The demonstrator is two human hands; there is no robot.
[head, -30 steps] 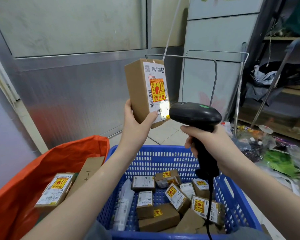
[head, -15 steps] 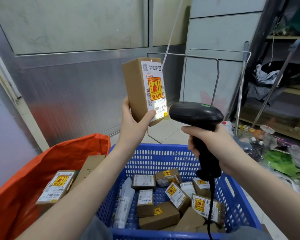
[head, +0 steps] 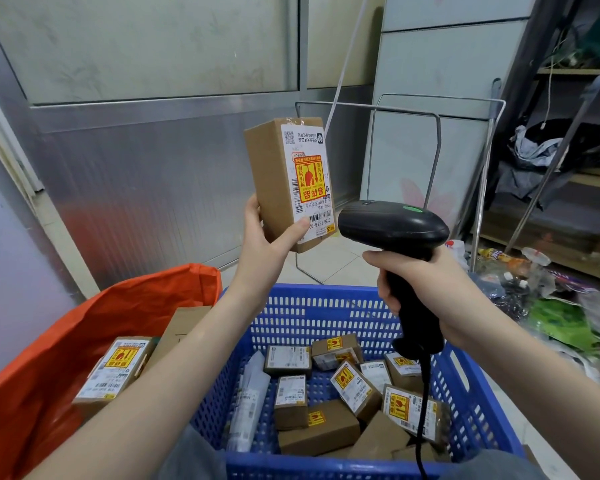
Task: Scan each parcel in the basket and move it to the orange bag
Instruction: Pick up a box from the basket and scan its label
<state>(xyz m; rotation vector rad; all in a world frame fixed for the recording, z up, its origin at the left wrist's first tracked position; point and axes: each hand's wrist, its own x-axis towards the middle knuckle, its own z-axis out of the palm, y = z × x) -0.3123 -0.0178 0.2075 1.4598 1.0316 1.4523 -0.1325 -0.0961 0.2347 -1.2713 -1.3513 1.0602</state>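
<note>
My left hand (head: 264, 244) grips the lower end of a brown cardboard parcel (head: 277, 174), held upright above the blue basket (head: 329, 308). Its white label with a yellow-and-red fragile sticker faces right. My right hand (head: 426, 289) holds a black barcode scanner (head: 392, 227) by the handle, its head just right of the parcel's lower label. Several small labelled parcels (head: 354, 386) lie in the basket. The orange bag (head: 84, 327) stands to the left with two boxes (head: 115, 368) inside.
A metal wall panel (head: 146, 188) rises behind the bag. A wire frame (head: 437, 140) stands on the tiled floor beyond the basket. Shelves (head: 568, 188) and a heap of plastic litter (head: 551, 306) fill the right side. The scanner cord (head: 421, 417) hangs over the basket.
The parcel has tilted slightly and shifted a little left and down, its label now turned more toward the scanner. The scanner hand has stayed nearly still.
</note>
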